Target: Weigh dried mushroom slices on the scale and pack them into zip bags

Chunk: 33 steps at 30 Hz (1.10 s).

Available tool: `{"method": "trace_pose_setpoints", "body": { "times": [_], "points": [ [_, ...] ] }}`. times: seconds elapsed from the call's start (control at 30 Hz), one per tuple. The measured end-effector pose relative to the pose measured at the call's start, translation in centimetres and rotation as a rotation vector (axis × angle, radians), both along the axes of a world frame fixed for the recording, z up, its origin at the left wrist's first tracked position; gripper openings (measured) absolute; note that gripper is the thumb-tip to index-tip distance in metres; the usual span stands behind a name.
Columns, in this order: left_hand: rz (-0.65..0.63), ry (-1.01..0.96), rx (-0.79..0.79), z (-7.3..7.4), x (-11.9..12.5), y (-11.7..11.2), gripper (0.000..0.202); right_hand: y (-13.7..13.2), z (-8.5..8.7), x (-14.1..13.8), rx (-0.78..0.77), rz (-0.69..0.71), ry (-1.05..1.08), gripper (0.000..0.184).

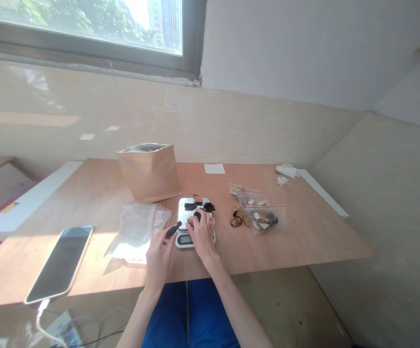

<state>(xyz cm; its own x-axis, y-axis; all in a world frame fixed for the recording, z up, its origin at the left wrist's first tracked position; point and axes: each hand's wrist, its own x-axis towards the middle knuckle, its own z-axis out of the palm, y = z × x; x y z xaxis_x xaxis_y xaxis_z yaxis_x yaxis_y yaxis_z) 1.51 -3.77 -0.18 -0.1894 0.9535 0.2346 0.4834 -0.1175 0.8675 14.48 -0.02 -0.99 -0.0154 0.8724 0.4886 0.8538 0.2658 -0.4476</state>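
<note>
My left hand [159, 249] pinches a small black elongated piece [174, 229] at the left front corner of a white digital kitchen scale [181, 220]. Over the scale's platform, my right hand [203, 235] has its fingers closed around a dark dried piece [197, 215], which they partly cover. Near those fingertips lie a black slice [190, 206], a curled black piece [209, 207] and a brown slice [197, 198]. The scale's display [185, 239] faces me, but its reading is too small to make out.
A brown paper pouch [150, 174] stands behind, its top open. Clear plastic bags [135, 232] lie to the left, beside a phone [61, 263] on a cable. Right of the scale are brown ring-shaped slices [236, 221] and labelled zip bags [267, 220]. White paper [214, 168] lies behind.
</note>
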Motion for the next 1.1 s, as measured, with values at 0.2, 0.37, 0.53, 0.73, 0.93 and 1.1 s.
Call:
{"method": "trace_pose_setpoints", "body": {
  "times": [0.2,0.37,0.53,0.73,0.93,1.1],
  "points": [
    [-0.097,0.233,0.103,-0.2,1.2,2.4,0.039,-3.2,-0.1,3.4,0.047,-0.034,0.164,0.018],
    [-0.168,0.462,0.085,1.2,3.2,3.6,0.040,-5.2,-2.7,8.6,-0.005,-0.218,0.154,0.027],
    [-0.225,0.267,0.212,0.3,3.2,-1.2,0.033,-5.1,-4.1,11.3,0.060,-0.266,0.086,0.034],
    [-0.403,0.136,-0.016,-3.2,1.0,-6.0,0.027,-2.0,-3.9,13.5,0.097,-0.263,0.026,0.033],
    [-0.402,0.290,0.043,-4.2,1.2,-5.7,0.030,-1.1,-4.3,14.1,0.015,-0.251,-0.036,0.029],
    [-0.241,0.451,0.140,-4.7,2.5,-5.5,0.031,-1.7,-3.5,13.9,0.043,-0.241,0.073,0.026]
  ]
}}
